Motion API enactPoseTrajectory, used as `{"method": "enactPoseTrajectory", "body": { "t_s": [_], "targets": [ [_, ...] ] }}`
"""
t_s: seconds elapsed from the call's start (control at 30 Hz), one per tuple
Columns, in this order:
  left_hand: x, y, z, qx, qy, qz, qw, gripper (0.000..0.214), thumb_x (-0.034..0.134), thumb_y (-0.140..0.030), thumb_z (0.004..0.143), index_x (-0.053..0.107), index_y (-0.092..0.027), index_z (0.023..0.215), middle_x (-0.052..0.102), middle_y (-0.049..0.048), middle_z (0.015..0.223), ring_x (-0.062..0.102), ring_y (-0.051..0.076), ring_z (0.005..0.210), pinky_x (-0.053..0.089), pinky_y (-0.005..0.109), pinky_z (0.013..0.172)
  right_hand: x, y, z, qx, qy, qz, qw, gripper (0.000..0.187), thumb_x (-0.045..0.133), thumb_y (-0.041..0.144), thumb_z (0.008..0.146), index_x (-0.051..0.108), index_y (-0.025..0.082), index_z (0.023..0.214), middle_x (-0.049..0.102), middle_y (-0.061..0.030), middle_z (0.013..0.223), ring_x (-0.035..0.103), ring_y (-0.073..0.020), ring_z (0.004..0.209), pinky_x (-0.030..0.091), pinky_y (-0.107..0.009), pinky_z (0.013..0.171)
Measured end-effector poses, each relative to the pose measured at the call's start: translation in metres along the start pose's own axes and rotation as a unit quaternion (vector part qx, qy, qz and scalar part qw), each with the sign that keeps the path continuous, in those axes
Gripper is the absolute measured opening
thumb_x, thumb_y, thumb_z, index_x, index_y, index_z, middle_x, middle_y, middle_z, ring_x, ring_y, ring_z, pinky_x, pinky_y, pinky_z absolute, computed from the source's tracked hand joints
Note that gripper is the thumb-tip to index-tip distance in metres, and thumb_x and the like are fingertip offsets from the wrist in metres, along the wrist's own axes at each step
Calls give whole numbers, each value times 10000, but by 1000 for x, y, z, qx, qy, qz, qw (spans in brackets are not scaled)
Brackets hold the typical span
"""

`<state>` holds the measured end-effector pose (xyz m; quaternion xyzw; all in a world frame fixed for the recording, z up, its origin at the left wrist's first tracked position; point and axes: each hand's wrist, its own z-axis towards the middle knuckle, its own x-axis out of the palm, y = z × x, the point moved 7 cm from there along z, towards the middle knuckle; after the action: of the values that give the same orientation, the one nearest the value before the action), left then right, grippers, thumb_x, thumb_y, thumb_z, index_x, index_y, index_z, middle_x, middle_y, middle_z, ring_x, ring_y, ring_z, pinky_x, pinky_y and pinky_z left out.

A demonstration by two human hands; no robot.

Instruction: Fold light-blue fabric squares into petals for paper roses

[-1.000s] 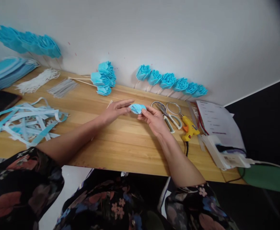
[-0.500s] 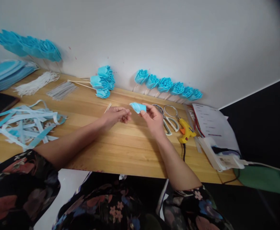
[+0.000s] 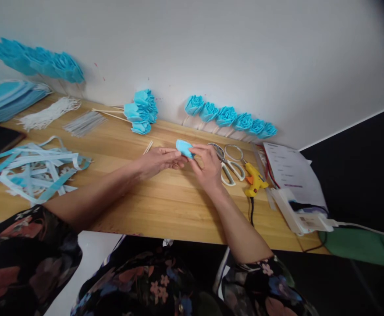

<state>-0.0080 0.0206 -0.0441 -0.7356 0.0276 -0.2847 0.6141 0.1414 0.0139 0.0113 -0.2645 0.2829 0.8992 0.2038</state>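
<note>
Both my hands meet over the middle of the wooden table (image 3: pixel 165 206). My right hand (image 3: pixel 207 166) pinches a small rolled blue fabric flower (image 3: pixel 183 147) between thumb and fingers. My left hand (image 3: pixel 161 159) has its fingers curled against the flower's lower side and touches it. A thin wooden stick (image 3: pixel 148 147) lies on the table just left of my left hand.
White-handled scissors (image 3: pixel 227 163) and a yellow glue gun (image 3: pixel 254 179) lie right of my hands, with papers (image 3: pixel 290 169) and a white power strip (image 3: pixel 300 217) beyond. Finished blue flowers (image 3: pixel 228 116) line the wall; more on sticks (image 3: pixel 141 112). Cut blue strips (image 3: pixel 30 169) lie at left.
My left hand, which had drawn back from the flower half a second ago, has come back to it. My right hand has lowered the flower slightly toward the left.
</note>
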Motion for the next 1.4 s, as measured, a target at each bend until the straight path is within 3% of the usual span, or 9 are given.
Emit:
{"method": "enactPoseTrajectory", "body": {
  "t_s": [0.2, 0.4, 0.67, 0.8, 0.9, 1.0, 1.1, 1.2, 1.4],
  "targets": [
    [-5, 4, 1, -14, -14, -52, 998, 320, 811, -424, 804, 768, -153, 969, 775, 107, 1004, 711, 189, 942, 523, 351, 926, 10, 7, -1, 4, 43, -3, 999, 236, 521, 257, 972, 724, 294, 1088, 694, -90, 1174, 658, -228, 1068, 576, -409, 881],
    [-11, 0, 2, 6, -36, -71, 997, 232, 827, -316, 794, 768, -178, 971, 770, 85, 1060, 711, 182, 950, 546, 346, 914, 20, 10, -2, 9, 91, 21, 996, 265, 507, 255, 975, 714, 308, 1132, 679, -86, 1247, 631, -239, 1168, 544, -436, 980],
    [-20, 11, 5, -16, -111, -114, 987, 160, 761, -152, 783, 746, -139, 942, 772, 96, 994, 703, 155, 863, 562, 310, 854, 18, 10, 1, 49, 86, 131, 987, 206, 614, 331, 934, 688, 279, 1119, 697, -78, 1209, 636, -232, 1161, 490, -461, 1050],
    [-22, 6, 5, 11, -120, -60, 991, 191, 734, -179, 775, 728, -128, 959, 767, 120, 1013, 707, 190, 912, 558, 320, 839, 21, -13, -5, 207, 62, 249, 944, 327, 590, 435, 948, 641, 270, 1225, 687, -72, 1260, 632, -213, 1192, 478, -427, 1075],
    [-23, 2, 5, 42, -120, -15, 992, 241, 728, -239, 787, 717, -134, 1003, 761, 118, 1013, 702, 210, 976, 544, 336, 860, 30, -27, -14, 306, 67, 297, 902, 452, 593, 551, 921, 634, 246, 1253, 729, -73, 1086, 693, -197, 994, 553, -385, 932],
    [-23, 3, 6, 57, -114, 0, 992, 268, 755, -276, 780, 715, -149, 1012, 756, 98, 994, 697, 192, 918, 536, 332, 834, 47, -27, -22, 365, 129, 366, 846, 613, 634, 657, 844, 611, 243, 1294, 738, -49, 922, 695, -169, 776, 583, -325, 729],
    [-20, 9, 7, 64, -99, 10, 993, 268, 799, -291, 756, 717, -153, 970, 748, 66, 926, 667, 148, 776, 513, 298, 745, 56, -18, -25, 391, 165, 426, 799, 672, 729, 647, 764, 600, 251, 1292, 752, -46, 936, 706, -161, 761, 576, -280, 662],
    [-18, 14, 8, 73, -104, 26, 992, 295, 835, -303, 723, 712, -144, 939, 738, 46, 879, 638, 127, 723, 489, 278, 707, 56, -14, -25, 407, 164, 435, 786, 579, 789, 580, 732, 652, 234, 1176, 755, -40, 915, 709, -153, 738, 570, -260, 638],
    [-12, 10, 6, 86, -105, 26, 990, 336, 860, -347, 703, 706, -143, 921, 731, 40, 872, 621, 126, 723, 484, 292, 735, 52, -15, -23, 390, 148, 434, 798, 429, 766, 539, 770, 705, 208, 1036, 758, -39, 873, 697, -140, 706, 560, -262, 653]
  ]
}}
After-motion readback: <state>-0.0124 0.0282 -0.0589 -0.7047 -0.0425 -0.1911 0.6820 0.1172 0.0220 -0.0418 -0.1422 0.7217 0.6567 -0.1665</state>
